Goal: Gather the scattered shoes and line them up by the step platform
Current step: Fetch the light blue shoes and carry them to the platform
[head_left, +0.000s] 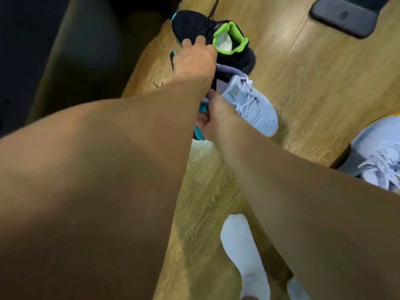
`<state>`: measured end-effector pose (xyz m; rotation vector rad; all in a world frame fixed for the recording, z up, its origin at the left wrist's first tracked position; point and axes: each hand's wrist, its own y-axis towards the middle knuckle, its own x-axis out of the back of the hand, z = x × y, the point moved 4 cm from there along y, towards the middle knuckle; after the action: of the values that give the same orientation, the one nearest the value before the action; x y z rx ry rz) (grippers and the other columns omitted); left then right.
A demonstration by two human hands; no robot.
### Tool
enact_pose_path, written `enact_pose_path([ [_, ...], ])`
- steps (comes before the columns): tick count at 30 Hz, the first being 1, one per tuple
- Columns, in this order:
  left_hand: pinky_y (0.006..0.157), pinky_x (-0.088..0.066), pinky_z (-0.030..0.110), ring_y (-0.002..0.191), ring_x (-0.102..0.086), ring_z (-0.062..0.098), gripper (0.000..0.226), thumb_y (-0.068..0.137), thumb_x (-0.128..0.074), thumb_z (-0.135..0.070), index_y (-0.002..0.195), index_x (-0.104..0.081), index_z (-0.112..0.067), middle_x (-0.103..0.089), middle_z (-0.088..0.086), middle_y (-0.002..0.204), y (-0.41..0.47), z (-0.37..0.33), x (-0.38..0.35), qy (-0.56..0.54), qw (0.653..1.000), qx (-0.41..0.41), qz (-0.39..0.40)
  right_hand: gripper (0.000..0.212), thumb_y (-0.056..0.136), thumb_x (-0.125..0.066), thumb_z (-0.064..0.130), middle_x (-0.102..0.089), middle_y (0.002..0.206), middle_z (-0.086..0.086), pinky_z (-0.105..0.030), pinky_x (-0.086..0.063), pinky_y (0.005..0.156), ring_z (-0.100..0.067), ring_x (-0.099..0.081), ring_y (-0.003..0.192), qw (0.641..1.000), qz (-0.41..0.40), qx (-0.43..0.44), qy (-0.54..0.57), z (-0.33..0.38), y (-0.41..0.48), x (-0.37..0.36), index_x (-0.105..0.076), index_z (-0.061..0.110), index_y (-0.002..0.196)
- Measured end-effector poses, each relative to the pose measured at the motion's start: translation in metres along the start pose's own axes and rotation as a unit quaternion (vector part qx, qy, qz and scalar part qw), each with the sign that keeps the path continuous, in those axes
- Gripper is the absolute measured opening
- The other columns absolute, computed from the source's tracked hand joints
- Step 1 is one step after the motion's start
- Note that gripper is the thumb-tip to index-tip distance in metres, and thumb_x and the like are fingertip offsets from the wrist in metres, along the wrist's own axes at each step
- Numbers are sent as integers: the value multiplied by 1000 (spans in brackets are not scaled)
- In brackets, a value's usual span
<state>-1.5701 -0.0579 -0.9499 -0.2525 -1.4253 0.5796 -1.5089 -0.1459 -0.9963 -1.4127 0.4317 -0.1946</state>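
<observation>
— Two hands in. Near first, what's there?
— A socked foot [242, 252] on the wood floor [303, 61], well nearer than the white shoe [253, 105]. A second white shoe [381, 152] lies on the floor, well right of the white shoe, with no hand on it.
— Right side?
— The right hand [213, 120] is at the white shoe's heel end, fingers [213, 98] pinched on its collar, toe pointing away right. A teal sole [198, 133] pokes out just left of that heel, under the hand. Can't tell if it's gripped too.
— Left?
— The left hand [192, 59] is just beyond the white shoe, fingers [187, 42] curled onto the side of the black shoe [192, 24] with the green lining. The grip looks shallow, knit only.
— So the step is taking up the black one?
— My read, yes. Better to hook the fingers into the green collar than squeeze the upper, or it may swing. Hold the right pinch tight; stacked things may slip.
— And the platform?
— A dark pad [344, 16] sits far beyond the white shoe to the right, a dark mass [75, 61] far to its left. Can't tell which it is. Lining up not yet begun, I'd say.
</observation>
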Motion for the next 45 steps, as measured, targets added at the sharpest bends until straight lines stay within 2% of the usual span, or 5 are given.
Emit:
enact_pose_path([
  [8,87,-45,45,110,-54,44,45,84,-58,-20,124,-43,-6,-49,19,124,-90,-44,-7,-102,991,-55,62,23,93,-47,7,-50,82,-4,-37,-56,81,-24,-59,79,991,-87,77,-68,19,-49,108,-39,19,75],
  [24,87,-46,40,111,-56,40,45,85,-60,-19,121,-40,-2,-55,23,121,-155,-220,-117,-295,929,52,216,16,83,-50,8,-69,90,-12,-32,-43,77,-30,-61,96,779,-219,247,-532,74,-60,321,-66,8,86],
  [29,79,-43,35,109,-57,37,42,86,-61,-22,123,-46,-7,-58,20,118,-149,-220,-109,-281,939,43,193,26,80,-58,9,-65,106,-8,-30,-42,85,-26,-60,102,793,-402,277,-365,82,-102,378,-59,11,106],
  [35,82,-51,38,104,-62,38,35,89,-57,-31,113,-56,-5,-61,19,114,-129,-225,-115,-247,952,61,168,48,78,-70,11,-60,113,-11,-34,-50,81,-28,-61,103,878,-292,110,-362,75,-55,392,-50,3,121],
  [45,76,-47,36,99,-61,40,24,85,-53,-18,99,-59,0,-64,22,104,-197,-193,-73,-302,940,86,134,34,83,-54,11,-63,116,-19,-38,-51,90,-36,-59,111,802,-341,136,-472,71,-112,365,-61,4,115],
])
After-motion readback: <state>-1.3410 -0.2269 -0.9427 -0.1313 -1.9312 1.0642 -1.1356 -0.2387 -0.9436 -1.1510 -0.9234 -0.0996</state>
